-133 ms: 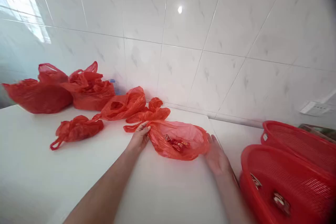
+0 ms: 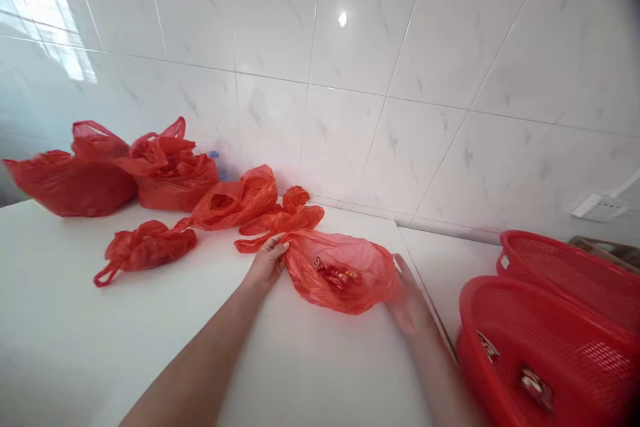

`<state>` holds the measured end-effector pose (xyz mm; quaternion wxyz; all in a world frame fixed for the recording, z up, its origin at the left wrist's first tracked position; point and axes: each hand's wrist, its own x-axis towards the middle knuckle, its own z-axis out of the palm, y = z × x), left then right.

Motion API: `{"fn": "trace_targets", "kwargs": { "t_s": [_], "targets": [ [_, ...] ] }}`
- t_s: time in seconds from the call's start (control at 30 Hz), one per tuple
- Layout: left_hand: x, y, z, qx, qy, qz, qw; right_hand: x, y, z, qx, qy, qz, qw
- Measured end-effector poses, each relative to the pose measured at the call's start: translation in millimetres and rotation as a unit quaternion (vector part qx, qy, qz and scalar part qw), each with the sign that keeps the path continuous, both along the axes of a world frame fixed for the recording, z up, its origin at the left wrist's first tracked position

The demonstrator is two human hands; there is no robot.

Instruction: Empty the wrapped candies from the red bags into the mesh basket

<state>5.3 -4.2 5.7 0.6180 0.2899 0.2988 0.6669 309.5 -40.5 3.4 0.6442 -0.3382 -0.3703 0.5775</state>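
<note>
A thin red plastic bag (image 2: 370,263) lies on the white table with its mouth spread wide. Inside it are several small red printed packets (image 2: 340,275). My left hand (image 2: 267,261) pinches the gathered left end of the bag between thumb and fingers. At the bag's right end, my right hand (image 2: 409,303) is slightly blurred, its fingers stretched out against the plastic and partly hidden by it. No grip shows in that hand.
Several filled red bags (image 2: 175,177) stand along the tiled wall, and a tied one (image 2: 150,245) lies left. Red plastic baskets (image 2: 540,310) stand at right, the near one holding a few packets (image 2: 536,387). A blue-capped bottle (image 2: 216,159) is partly hidden behind the bags.
The bag's near edge has sagged slightly toward me. My right hand has shifted a little at the bag's right end; my left hand keeps its hold.
</note>
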Motion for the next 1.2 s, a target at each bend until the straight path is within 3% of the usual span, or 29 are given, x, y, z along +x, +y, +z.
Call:
{"fn": "trace_targets", "kwargs": {
  "t_s": [0.1,0.17,0.3,0.4,0.47,0.57,0.67,0.8,0.9,1.0,1.1,1.2],
  "targets": [
    [6,-4,5.2,0.0,0.024,-0.013,1.0,-13,-5,3.6,0.03,-0.108,0.014,0.994],
    [11,-7,7.7,0.007,0.052,-0.026,0.998,-23,-11,6.9,0.061,-0.227,-0.012,0.972],
    [25,-15,8.5,0.037,0.118,-0.077,0.989,-46,-24,10.5,0.135,-0.465,-0.088,0.871],
    [37,-22,6.7,0.042,0.149,-0.125,0.98,-59,-29,7.7,0.195,-0.572,-0.086,0.792],
    [44,-25,5.6,0.039,0.164,-0.143,0.975,-62,-27,4.7,0.19,-0.617,-0.068,0.761],
    [48,-26,5.2,0.034,0.165,-0.15,0.974,-56,-21,3.0,0.161,-0.638,-0.075,0.749],
    [44,-23,7.3,0.02,0.121,-0.138,0.983,-43,-14,5.2,0.145,-0.629,-0.081,0.759],
    [29,-16,13.4,-0.003,0.036,-0.056,0.998,-26,-9,8.6,0.077,-0.575,-0.065,0.812],
    [14,-9,16.7,-0.023,-0.01,0.028,0.999,-18,-8,11.9,-0.003,-0.428,-0.103,0.898],
    [1,-2,15.9,-0.027,-0.036,0.078,0.996,-10,-6,15.9,-0.035,-0.141,-0.089,0.985],
    [-5,1,12.6,-0.023,-0.047,0.086,0.995,-1,-2,17.3,-0.054,0.067,-0.041,0.995],
    [0,-1,11.0,-0.02,-0.026,0.051,0.998,4,0,15.9,-0.072,0.143,-0.036,0.986]
  ]
}}
